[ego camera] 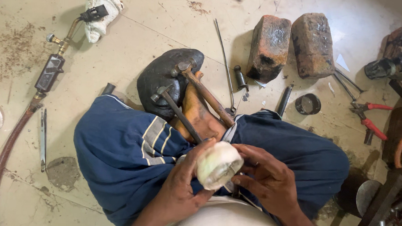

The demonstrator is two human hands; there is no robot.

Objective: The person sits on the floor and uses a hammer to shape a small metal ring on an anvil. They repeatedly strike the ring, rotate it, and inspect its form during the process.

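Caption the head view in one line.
Seated cross-legged, both hands, left hand and right hand, grip a pale round bangle above two hammers.

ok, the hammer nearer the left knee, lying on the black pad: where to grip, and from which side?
Judging by its pose, grip the hammer mid-handle, coming from above on the left-knee side. Its head rests on the black pad; the handle slopes bare toward the lap, its end hidden behind the left hand. The second hammer lies close on its other side.

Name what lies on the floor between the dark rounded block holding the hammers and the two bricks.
In the head view, a thin metal rod and a short dark punch lie between the dark rounded block and the two bricks.
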